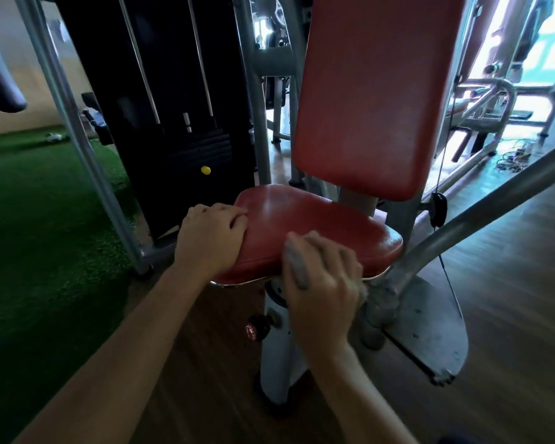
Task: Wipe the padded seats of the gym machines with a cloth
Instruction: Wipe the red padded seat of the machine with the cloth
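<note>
Progress: mid-wipe on 1 machine. The red glossy padded seat shines across its top, but can't tell wet from plain gloss, so the wiped share is unclear. Judged: part done at most.
Left to do: prob. the far + right parts of this seat, then seats of the other machines, which are blurred in the bkgd by the windows. The tall red padded backrest isn't a seat, so it's outside the task wording.
Cloth: the crumpled grey cloth sits at the seat's near front edge, right of centre, touching the pad. It's mostly hidden under the hand; bits show at the thumb side + past the fingers.
R hand: the right hand is clamped on the cloth, fingers curled over it, knuckles up, pressing at the front rim. Forearm comes in from lower right.
L hand: the left hand is on the seat's left edge, fingers bent over the rim onto the top, gripping the pad, no cloth. Forearm comes in from lower left.
Hands: apart, w/ the seat's near-left corner between the 2.
Around: black weight stack w/ yellow pin behind-left, green turf at left, wood floor below.
</note>
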Demonstrator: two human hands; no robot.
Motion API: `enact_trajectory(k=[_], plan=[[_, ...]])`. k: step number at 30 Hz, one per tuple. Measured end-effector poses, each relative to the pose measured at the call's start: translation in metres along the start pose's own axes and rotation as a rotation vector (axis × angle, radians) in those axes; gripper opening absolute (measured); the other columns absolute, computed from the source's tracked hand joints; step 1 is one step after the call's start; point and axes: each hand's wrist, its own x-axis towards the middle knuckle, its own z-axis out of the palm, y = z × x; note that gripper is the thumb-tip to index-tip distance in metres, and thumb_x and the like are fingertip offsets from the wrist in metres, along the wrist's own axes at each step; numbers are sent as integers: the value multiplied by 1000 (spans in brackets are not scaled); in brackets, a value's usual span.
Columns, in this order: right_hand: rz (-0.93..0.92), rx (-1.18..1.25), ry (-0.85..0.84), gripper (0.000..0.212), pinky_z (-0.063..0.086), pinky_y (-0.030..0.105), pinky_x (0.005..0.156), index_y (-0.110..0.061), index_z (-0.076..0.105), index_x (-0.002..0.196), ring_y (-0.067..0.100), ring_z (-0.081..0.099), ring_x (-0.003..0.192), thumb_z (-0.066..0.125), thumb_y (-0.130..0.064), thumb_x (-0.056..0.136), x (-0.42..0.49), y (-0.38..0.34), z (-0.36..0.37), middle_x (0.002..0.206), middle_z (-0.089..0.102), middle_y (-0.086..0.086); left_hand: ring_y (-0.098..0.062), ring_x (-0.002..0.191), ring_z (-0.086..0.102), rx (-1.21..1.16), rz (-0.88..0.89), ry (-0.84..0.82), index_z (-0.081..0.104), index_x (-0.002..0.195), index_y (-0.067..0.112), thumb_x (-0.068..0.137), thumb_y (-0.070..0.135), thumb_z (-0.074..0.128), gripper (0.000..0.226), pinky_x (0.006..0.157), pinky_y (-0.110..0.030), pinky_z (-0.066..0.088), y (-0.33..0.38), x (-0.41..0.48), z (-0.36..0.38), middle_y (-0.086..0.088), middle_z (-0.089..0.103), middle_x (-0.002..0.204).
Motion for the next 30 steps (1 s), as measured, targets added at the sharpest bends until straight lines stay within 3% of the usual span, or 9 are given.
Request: enact_trajectory(k=[3,8,12,16,18,22,26,30], plan=[[-92,36,7,30,48,39,84,-23,74,116,22,62,100,77,-23,87,-9,6,-3,111,70,-2,-26,116,57,-128,2,73,74,120,25,106,33,43,35,113,-55,35,-8,-1,2,4,69,127],[153,55,250,28,53,44,79,-23,76,112,23,64,96,81,-16,85,-17,5,3,108,73,0,-24,113,59,-136,-16,112,75,115,29,105,32,46,31,113,-55,34,-7,0,6,7,70,124],[69,146,100,33,51,35,85,-22,76,112,19,62,98,84,-14,81,-50,-15,16,110,71,-4,-23,118,58,-159,-18,103,74,116,30,107,33,43,33,115,-55,32,-10,-1,6,8,69,126],[232,162,206,35,53,41,85,-19,76,111,14,59,100,86,-10,79,-44,10,5,108,69,-1,-23,119,57,-159,-31,110,74,117,30,107,33,42,34,117,-55,28,-9,-1,7,8,68,126],[285,180,223,36,52,36,88,-21,74,113,13,60,101,85,-12,81,-41,-7,13,109,69,0,-23,118,58,-178,-26,122,75,116,30,107,33,42,34,115,-57,31,-10,-1,8,8,69,125],[119,230,114,28,51,33,87,-18,76,112,17,64,98,82,-17,84,-43,-17,20,108,70,-1,-23,118,58,-207,-19,117,75,115,30,106,35,41,35,113,-57,34,-12,-1,9,8,69,125],[209,222,133,27,53,37,87,-17,76,111,14,62,100,82,-17,85,-40,-7,12,108,68,-2,-22,117,56,-197,-14,116,74,115,32,105,40,37,39,111,-55,37,-11,-2,8,9,68,124],[17,251,-30,29,51,36,90,-18,75,115,13,63,102,81,-19,86,-32,3,-1,110,68,-3,-20,111,57,-184,38,131,74,109,33,100,43,31,46,104,-50,42,-9,-7,5,10,70,117]])
